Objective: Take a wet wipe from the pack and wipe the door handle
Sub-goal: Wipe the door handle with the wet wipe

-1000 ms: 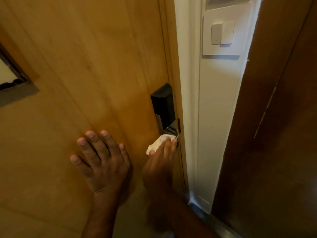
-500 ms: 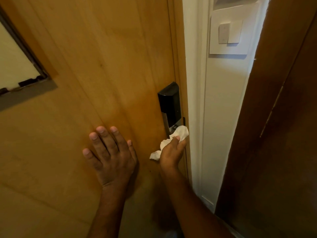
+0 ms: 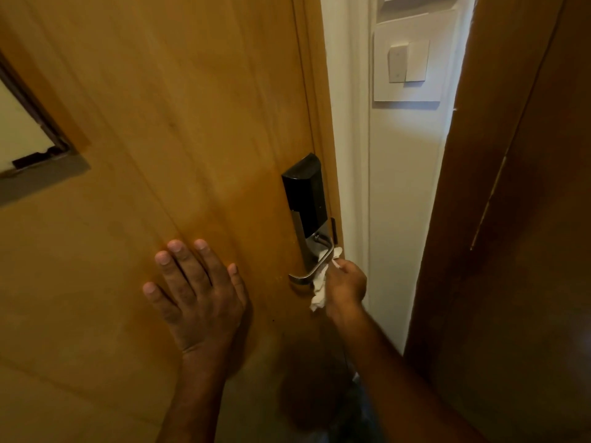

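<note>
While my right hand point(image 3: 347, 284) is gripping the wipe point(image 3: 320, 284) behind the handle point(image 3: 315, 266), I'm risking it snagging; my left hand point(image 3: 198, 292) is lying flat, released.

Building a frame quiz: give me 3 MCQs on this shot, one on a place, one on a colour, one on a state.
1. Where is the left hand?
A. flat on the door, left of the handle
B. on the light switch
C. gripping the handle

2. What colour is the upper lock housing?
A. white
B. black
C. red

3. What state is the wet wipe in?
A. lying on the floor
B. crumpled in the right hand, against the door handle
C. spread flat on the door

Key: 1 A, its palm and spread fingers press the wood door; 2 B, the housing reads dark and glossy above the metal plate; 3 B, the wipe bunches beside the lever.
</note>
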Motion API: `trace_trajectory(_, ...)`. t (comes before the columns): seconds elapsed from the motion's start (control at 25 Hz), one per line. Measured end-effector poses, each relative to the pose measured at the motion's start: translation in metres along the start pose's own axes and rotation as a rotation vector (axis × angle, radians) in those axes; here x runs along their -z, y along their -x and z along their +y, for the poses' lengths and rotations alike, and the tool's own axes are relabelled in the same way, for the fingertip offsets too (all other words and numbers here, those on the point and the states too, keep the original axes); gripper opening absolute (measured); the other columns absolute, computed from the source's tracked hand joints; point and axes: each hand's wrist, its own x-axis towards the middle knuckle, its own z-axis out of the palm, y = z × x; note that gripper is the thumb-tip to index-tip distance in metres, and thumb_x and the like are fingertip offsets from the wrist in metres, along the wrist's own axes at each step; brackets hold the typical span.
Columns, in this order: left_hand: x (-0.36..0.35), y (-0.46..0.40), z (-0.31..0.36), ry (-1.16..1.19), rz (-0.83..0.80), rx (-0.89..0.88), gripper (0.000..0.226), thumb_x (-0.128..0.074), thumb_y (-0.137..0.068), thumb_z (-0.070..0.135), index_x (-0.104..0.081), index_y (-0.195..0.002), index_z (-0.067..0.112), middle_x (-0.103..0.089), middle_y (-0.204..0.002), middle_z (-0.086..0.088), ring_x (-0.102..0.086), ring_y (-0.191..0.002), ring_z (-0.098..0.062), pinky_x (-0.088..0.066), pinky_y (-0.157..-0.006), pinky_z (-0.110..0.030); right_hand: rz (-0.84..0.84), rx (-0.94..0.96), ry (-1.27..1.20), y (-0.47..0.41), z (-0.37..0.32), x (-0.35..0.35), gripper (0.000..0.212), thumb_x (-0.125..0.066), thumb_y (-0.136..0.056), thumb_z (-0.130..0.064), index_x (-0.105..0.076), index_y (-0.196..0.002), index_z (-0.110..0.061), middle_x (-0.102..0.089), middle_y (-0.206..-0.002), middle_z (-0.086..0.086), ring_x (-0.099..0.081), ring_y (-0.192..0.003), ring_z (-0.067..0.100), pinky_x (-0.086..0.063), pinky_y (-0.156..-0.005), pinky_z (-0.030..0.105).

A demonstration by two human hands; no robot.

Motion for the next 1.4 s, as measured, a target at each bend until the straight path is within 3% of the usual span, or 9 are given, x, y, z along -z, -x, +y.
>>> trace_trajectory(0.16,-0.002,0.0,0.0,0.003,0.001,0.001,0.08,-0.049,-0.099,0.044,-0.026,-0.158,-0.005,-0.001,-0.168,-0.032,0.003,-0.157,-0.046,0.001,-0.124,-0.063,-0.227,-0.197,-0.213,0.01,0.002,0.008,0.028,-0.051,-0.095,0.0,-0.063,-0.119,-0.009,-0.069,-0.1,0.013,-0.07,-0.092,0.032,-0.061,-0.08,0.039)
trace_trajectory(0.4,-0.005,0.001,0.0,-0.005,0.018,-0.012,0.082,-0.049,-0.098,0.045,-0.024,-0.159,-0.005,0.0,-0.168,-0.032,0.003,-0.158,-0.045,0.001,-0.125,-0.062,-0.19,-0.297,-0.205,0.03,-0.006,0.013,0.018,-0.066,-0.085,0.006,-0.062,-0.083,-0.011,-0.063,-0.086,0.013,-0.067,-0.079,0.03,-0.06,-0.05,0.031)
trace_trajectory(0.56,-0.007,0.001,-0.001,-0.004,0.013,-0.019,0.082,-0.05,-0.097,0.044,-0.026,-0.158,-0.005,-0.002,-0.168,-0.031,0.002,-0.158,-0.045,0.002,-0.125,-0.062,-0.153,-0.035,-0.095,0.042,-0.006,0.012,0.017,-0.062,-0.082,0.011,-0.068,-0.091,-0.002,-0.068,-0.102,0.018,-0.069,-0.097,0.039,-0.06,-0.078,0.043)
trace_trajectory(0.72,-0.005,0.001,0.003,0.017,0.0,-0.018,0.081,-0.052,-0.097,0.044,-0.028,-0.157,-0.005,-0.004,-0.168,-0.032,0.001,-0.158,-0.046,0.001,-0.125,-0.062,-0.115,0.159,0.041,0.049,0.003,0.011,0.03,-0.074,-0.079,0.005,-0.072,-0.105,-0.011,-0.064,-0.097,-0.005,-0.059,-0.074,0.005,-0.049,-0.046,0.009)
trace_trajectory(0.88,-0.003,0.003,0.0,0.043,-0.005,-0.008,0.078,-0.051,-0.098,0.039,-0.027,-0.157,-0.007,-0.001,-0.168,-0.032,0.004,-0.157,-0.046,0.005,-0.124,-0.062,-0.128,0.494,0.357,0.044,0.007,0.02,0.048,-0.072,-0.078,0.008,-0.065,-0.122,-0.011,-0.054,-0.121,-0.007,-0.057,-0.101,0.01,-0.043,-0.056,-0.003)
trace_trajectory(1.04,0.005,0.0,0.014,0.112,-0.136,0.057,0.076,-0.05,-0.099,0.034,-0.026,-0.156,-0.01,-0.017,-0.161,-0.038,-0.01,-0.149,-0.056,0.004,-0.12,-0.071,-0.081,0.61,0.541,0.021,-0.006,0.037,0.023,-0.067,-0.088,-0.009,-0.071,-0.111,-0.009,-0.068,-0.123,0.007,-0.065,-0.107,0.02,-0.046,-0.08,0.011)
trace_trajectory(1.2,0.03,-0.012,0.05,0.311,-0.399,0.158,0.079,-0.051,-0.098,0.033,-0.016,-0.158,-0.005,-0.009,-0.163,-0.039,-0.009,-0.148,-0.06,-0.004,-0.113,-0.078,0.039,0.645,0.478,0.005,-0.04,0.078,0.017,-0.063,-0.085,-0.006,-0.067,-0.094,-0.019,-0.07,-0.1,0.004,-0.066,-0.09,0.02,-0.049,-0.06,0.013)
trace_trajectory(1.32,0.064,-0.009,0.097,0.531,-0.549,0.029,0.082,-0.057,-0.097,0.032,-0.017,-0.157,-0.008,-0.009,-0.165,-0.037,-0.006,-0.153,-0.056,-0.007,-0.12,-0.072,0.08,0.685,0.446,0.003,-0.065,0.134,0.021,-0.058,-0.083,-0.001,-0.062,-0.094,-0.018,-0.064,-0.101,0.007,-0.064,-0.093,0.028,-0.059,-0.069,0.04)
trace_trajectory(1.4,0.098,0.001,0.142,0.669,-0.611,-0.128,0.077,-0.054,-0.098,0.031,-0.023,-0.157,-0.009,-0.014,-0.165,-0.036,-0.01,-0.154,-0.054,-0.01,-0.122,-0.068,0.203,0.705,0.501,0.001,-0.078,0.186,0.016,-0.057,-0.083,-0.003,-0.071,-0.086,-0.013,-0.067,-0.102,0.013,-0.063,-0.092,0.026,-0.051,-0.072,0.03)
